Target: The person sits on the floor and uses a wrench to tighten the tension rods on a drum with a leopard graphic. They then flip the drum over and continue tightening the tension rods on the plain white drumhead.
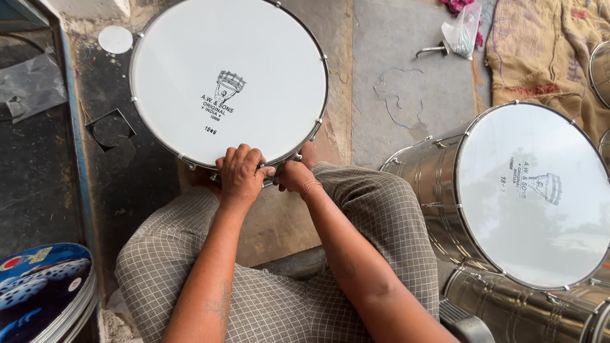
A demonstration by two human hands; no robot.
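A round drum with a white head and a metal rim stands on the floor between my knees. My left hand lies over its near rim, fingers curled on the edge. Just to its right, my right hand, with a thin bracelet at the wrist, is closed at the same rim by a small metal tension fitting. What the right fingers hold is hidden. My legs in checked cloth frame the drum's near side.
A larger steel drum with a white head lies tilted at the right, another steel shell below it. Burlap sacking and a small plastic bag lie far right. A printed blue disc sits bottom left.
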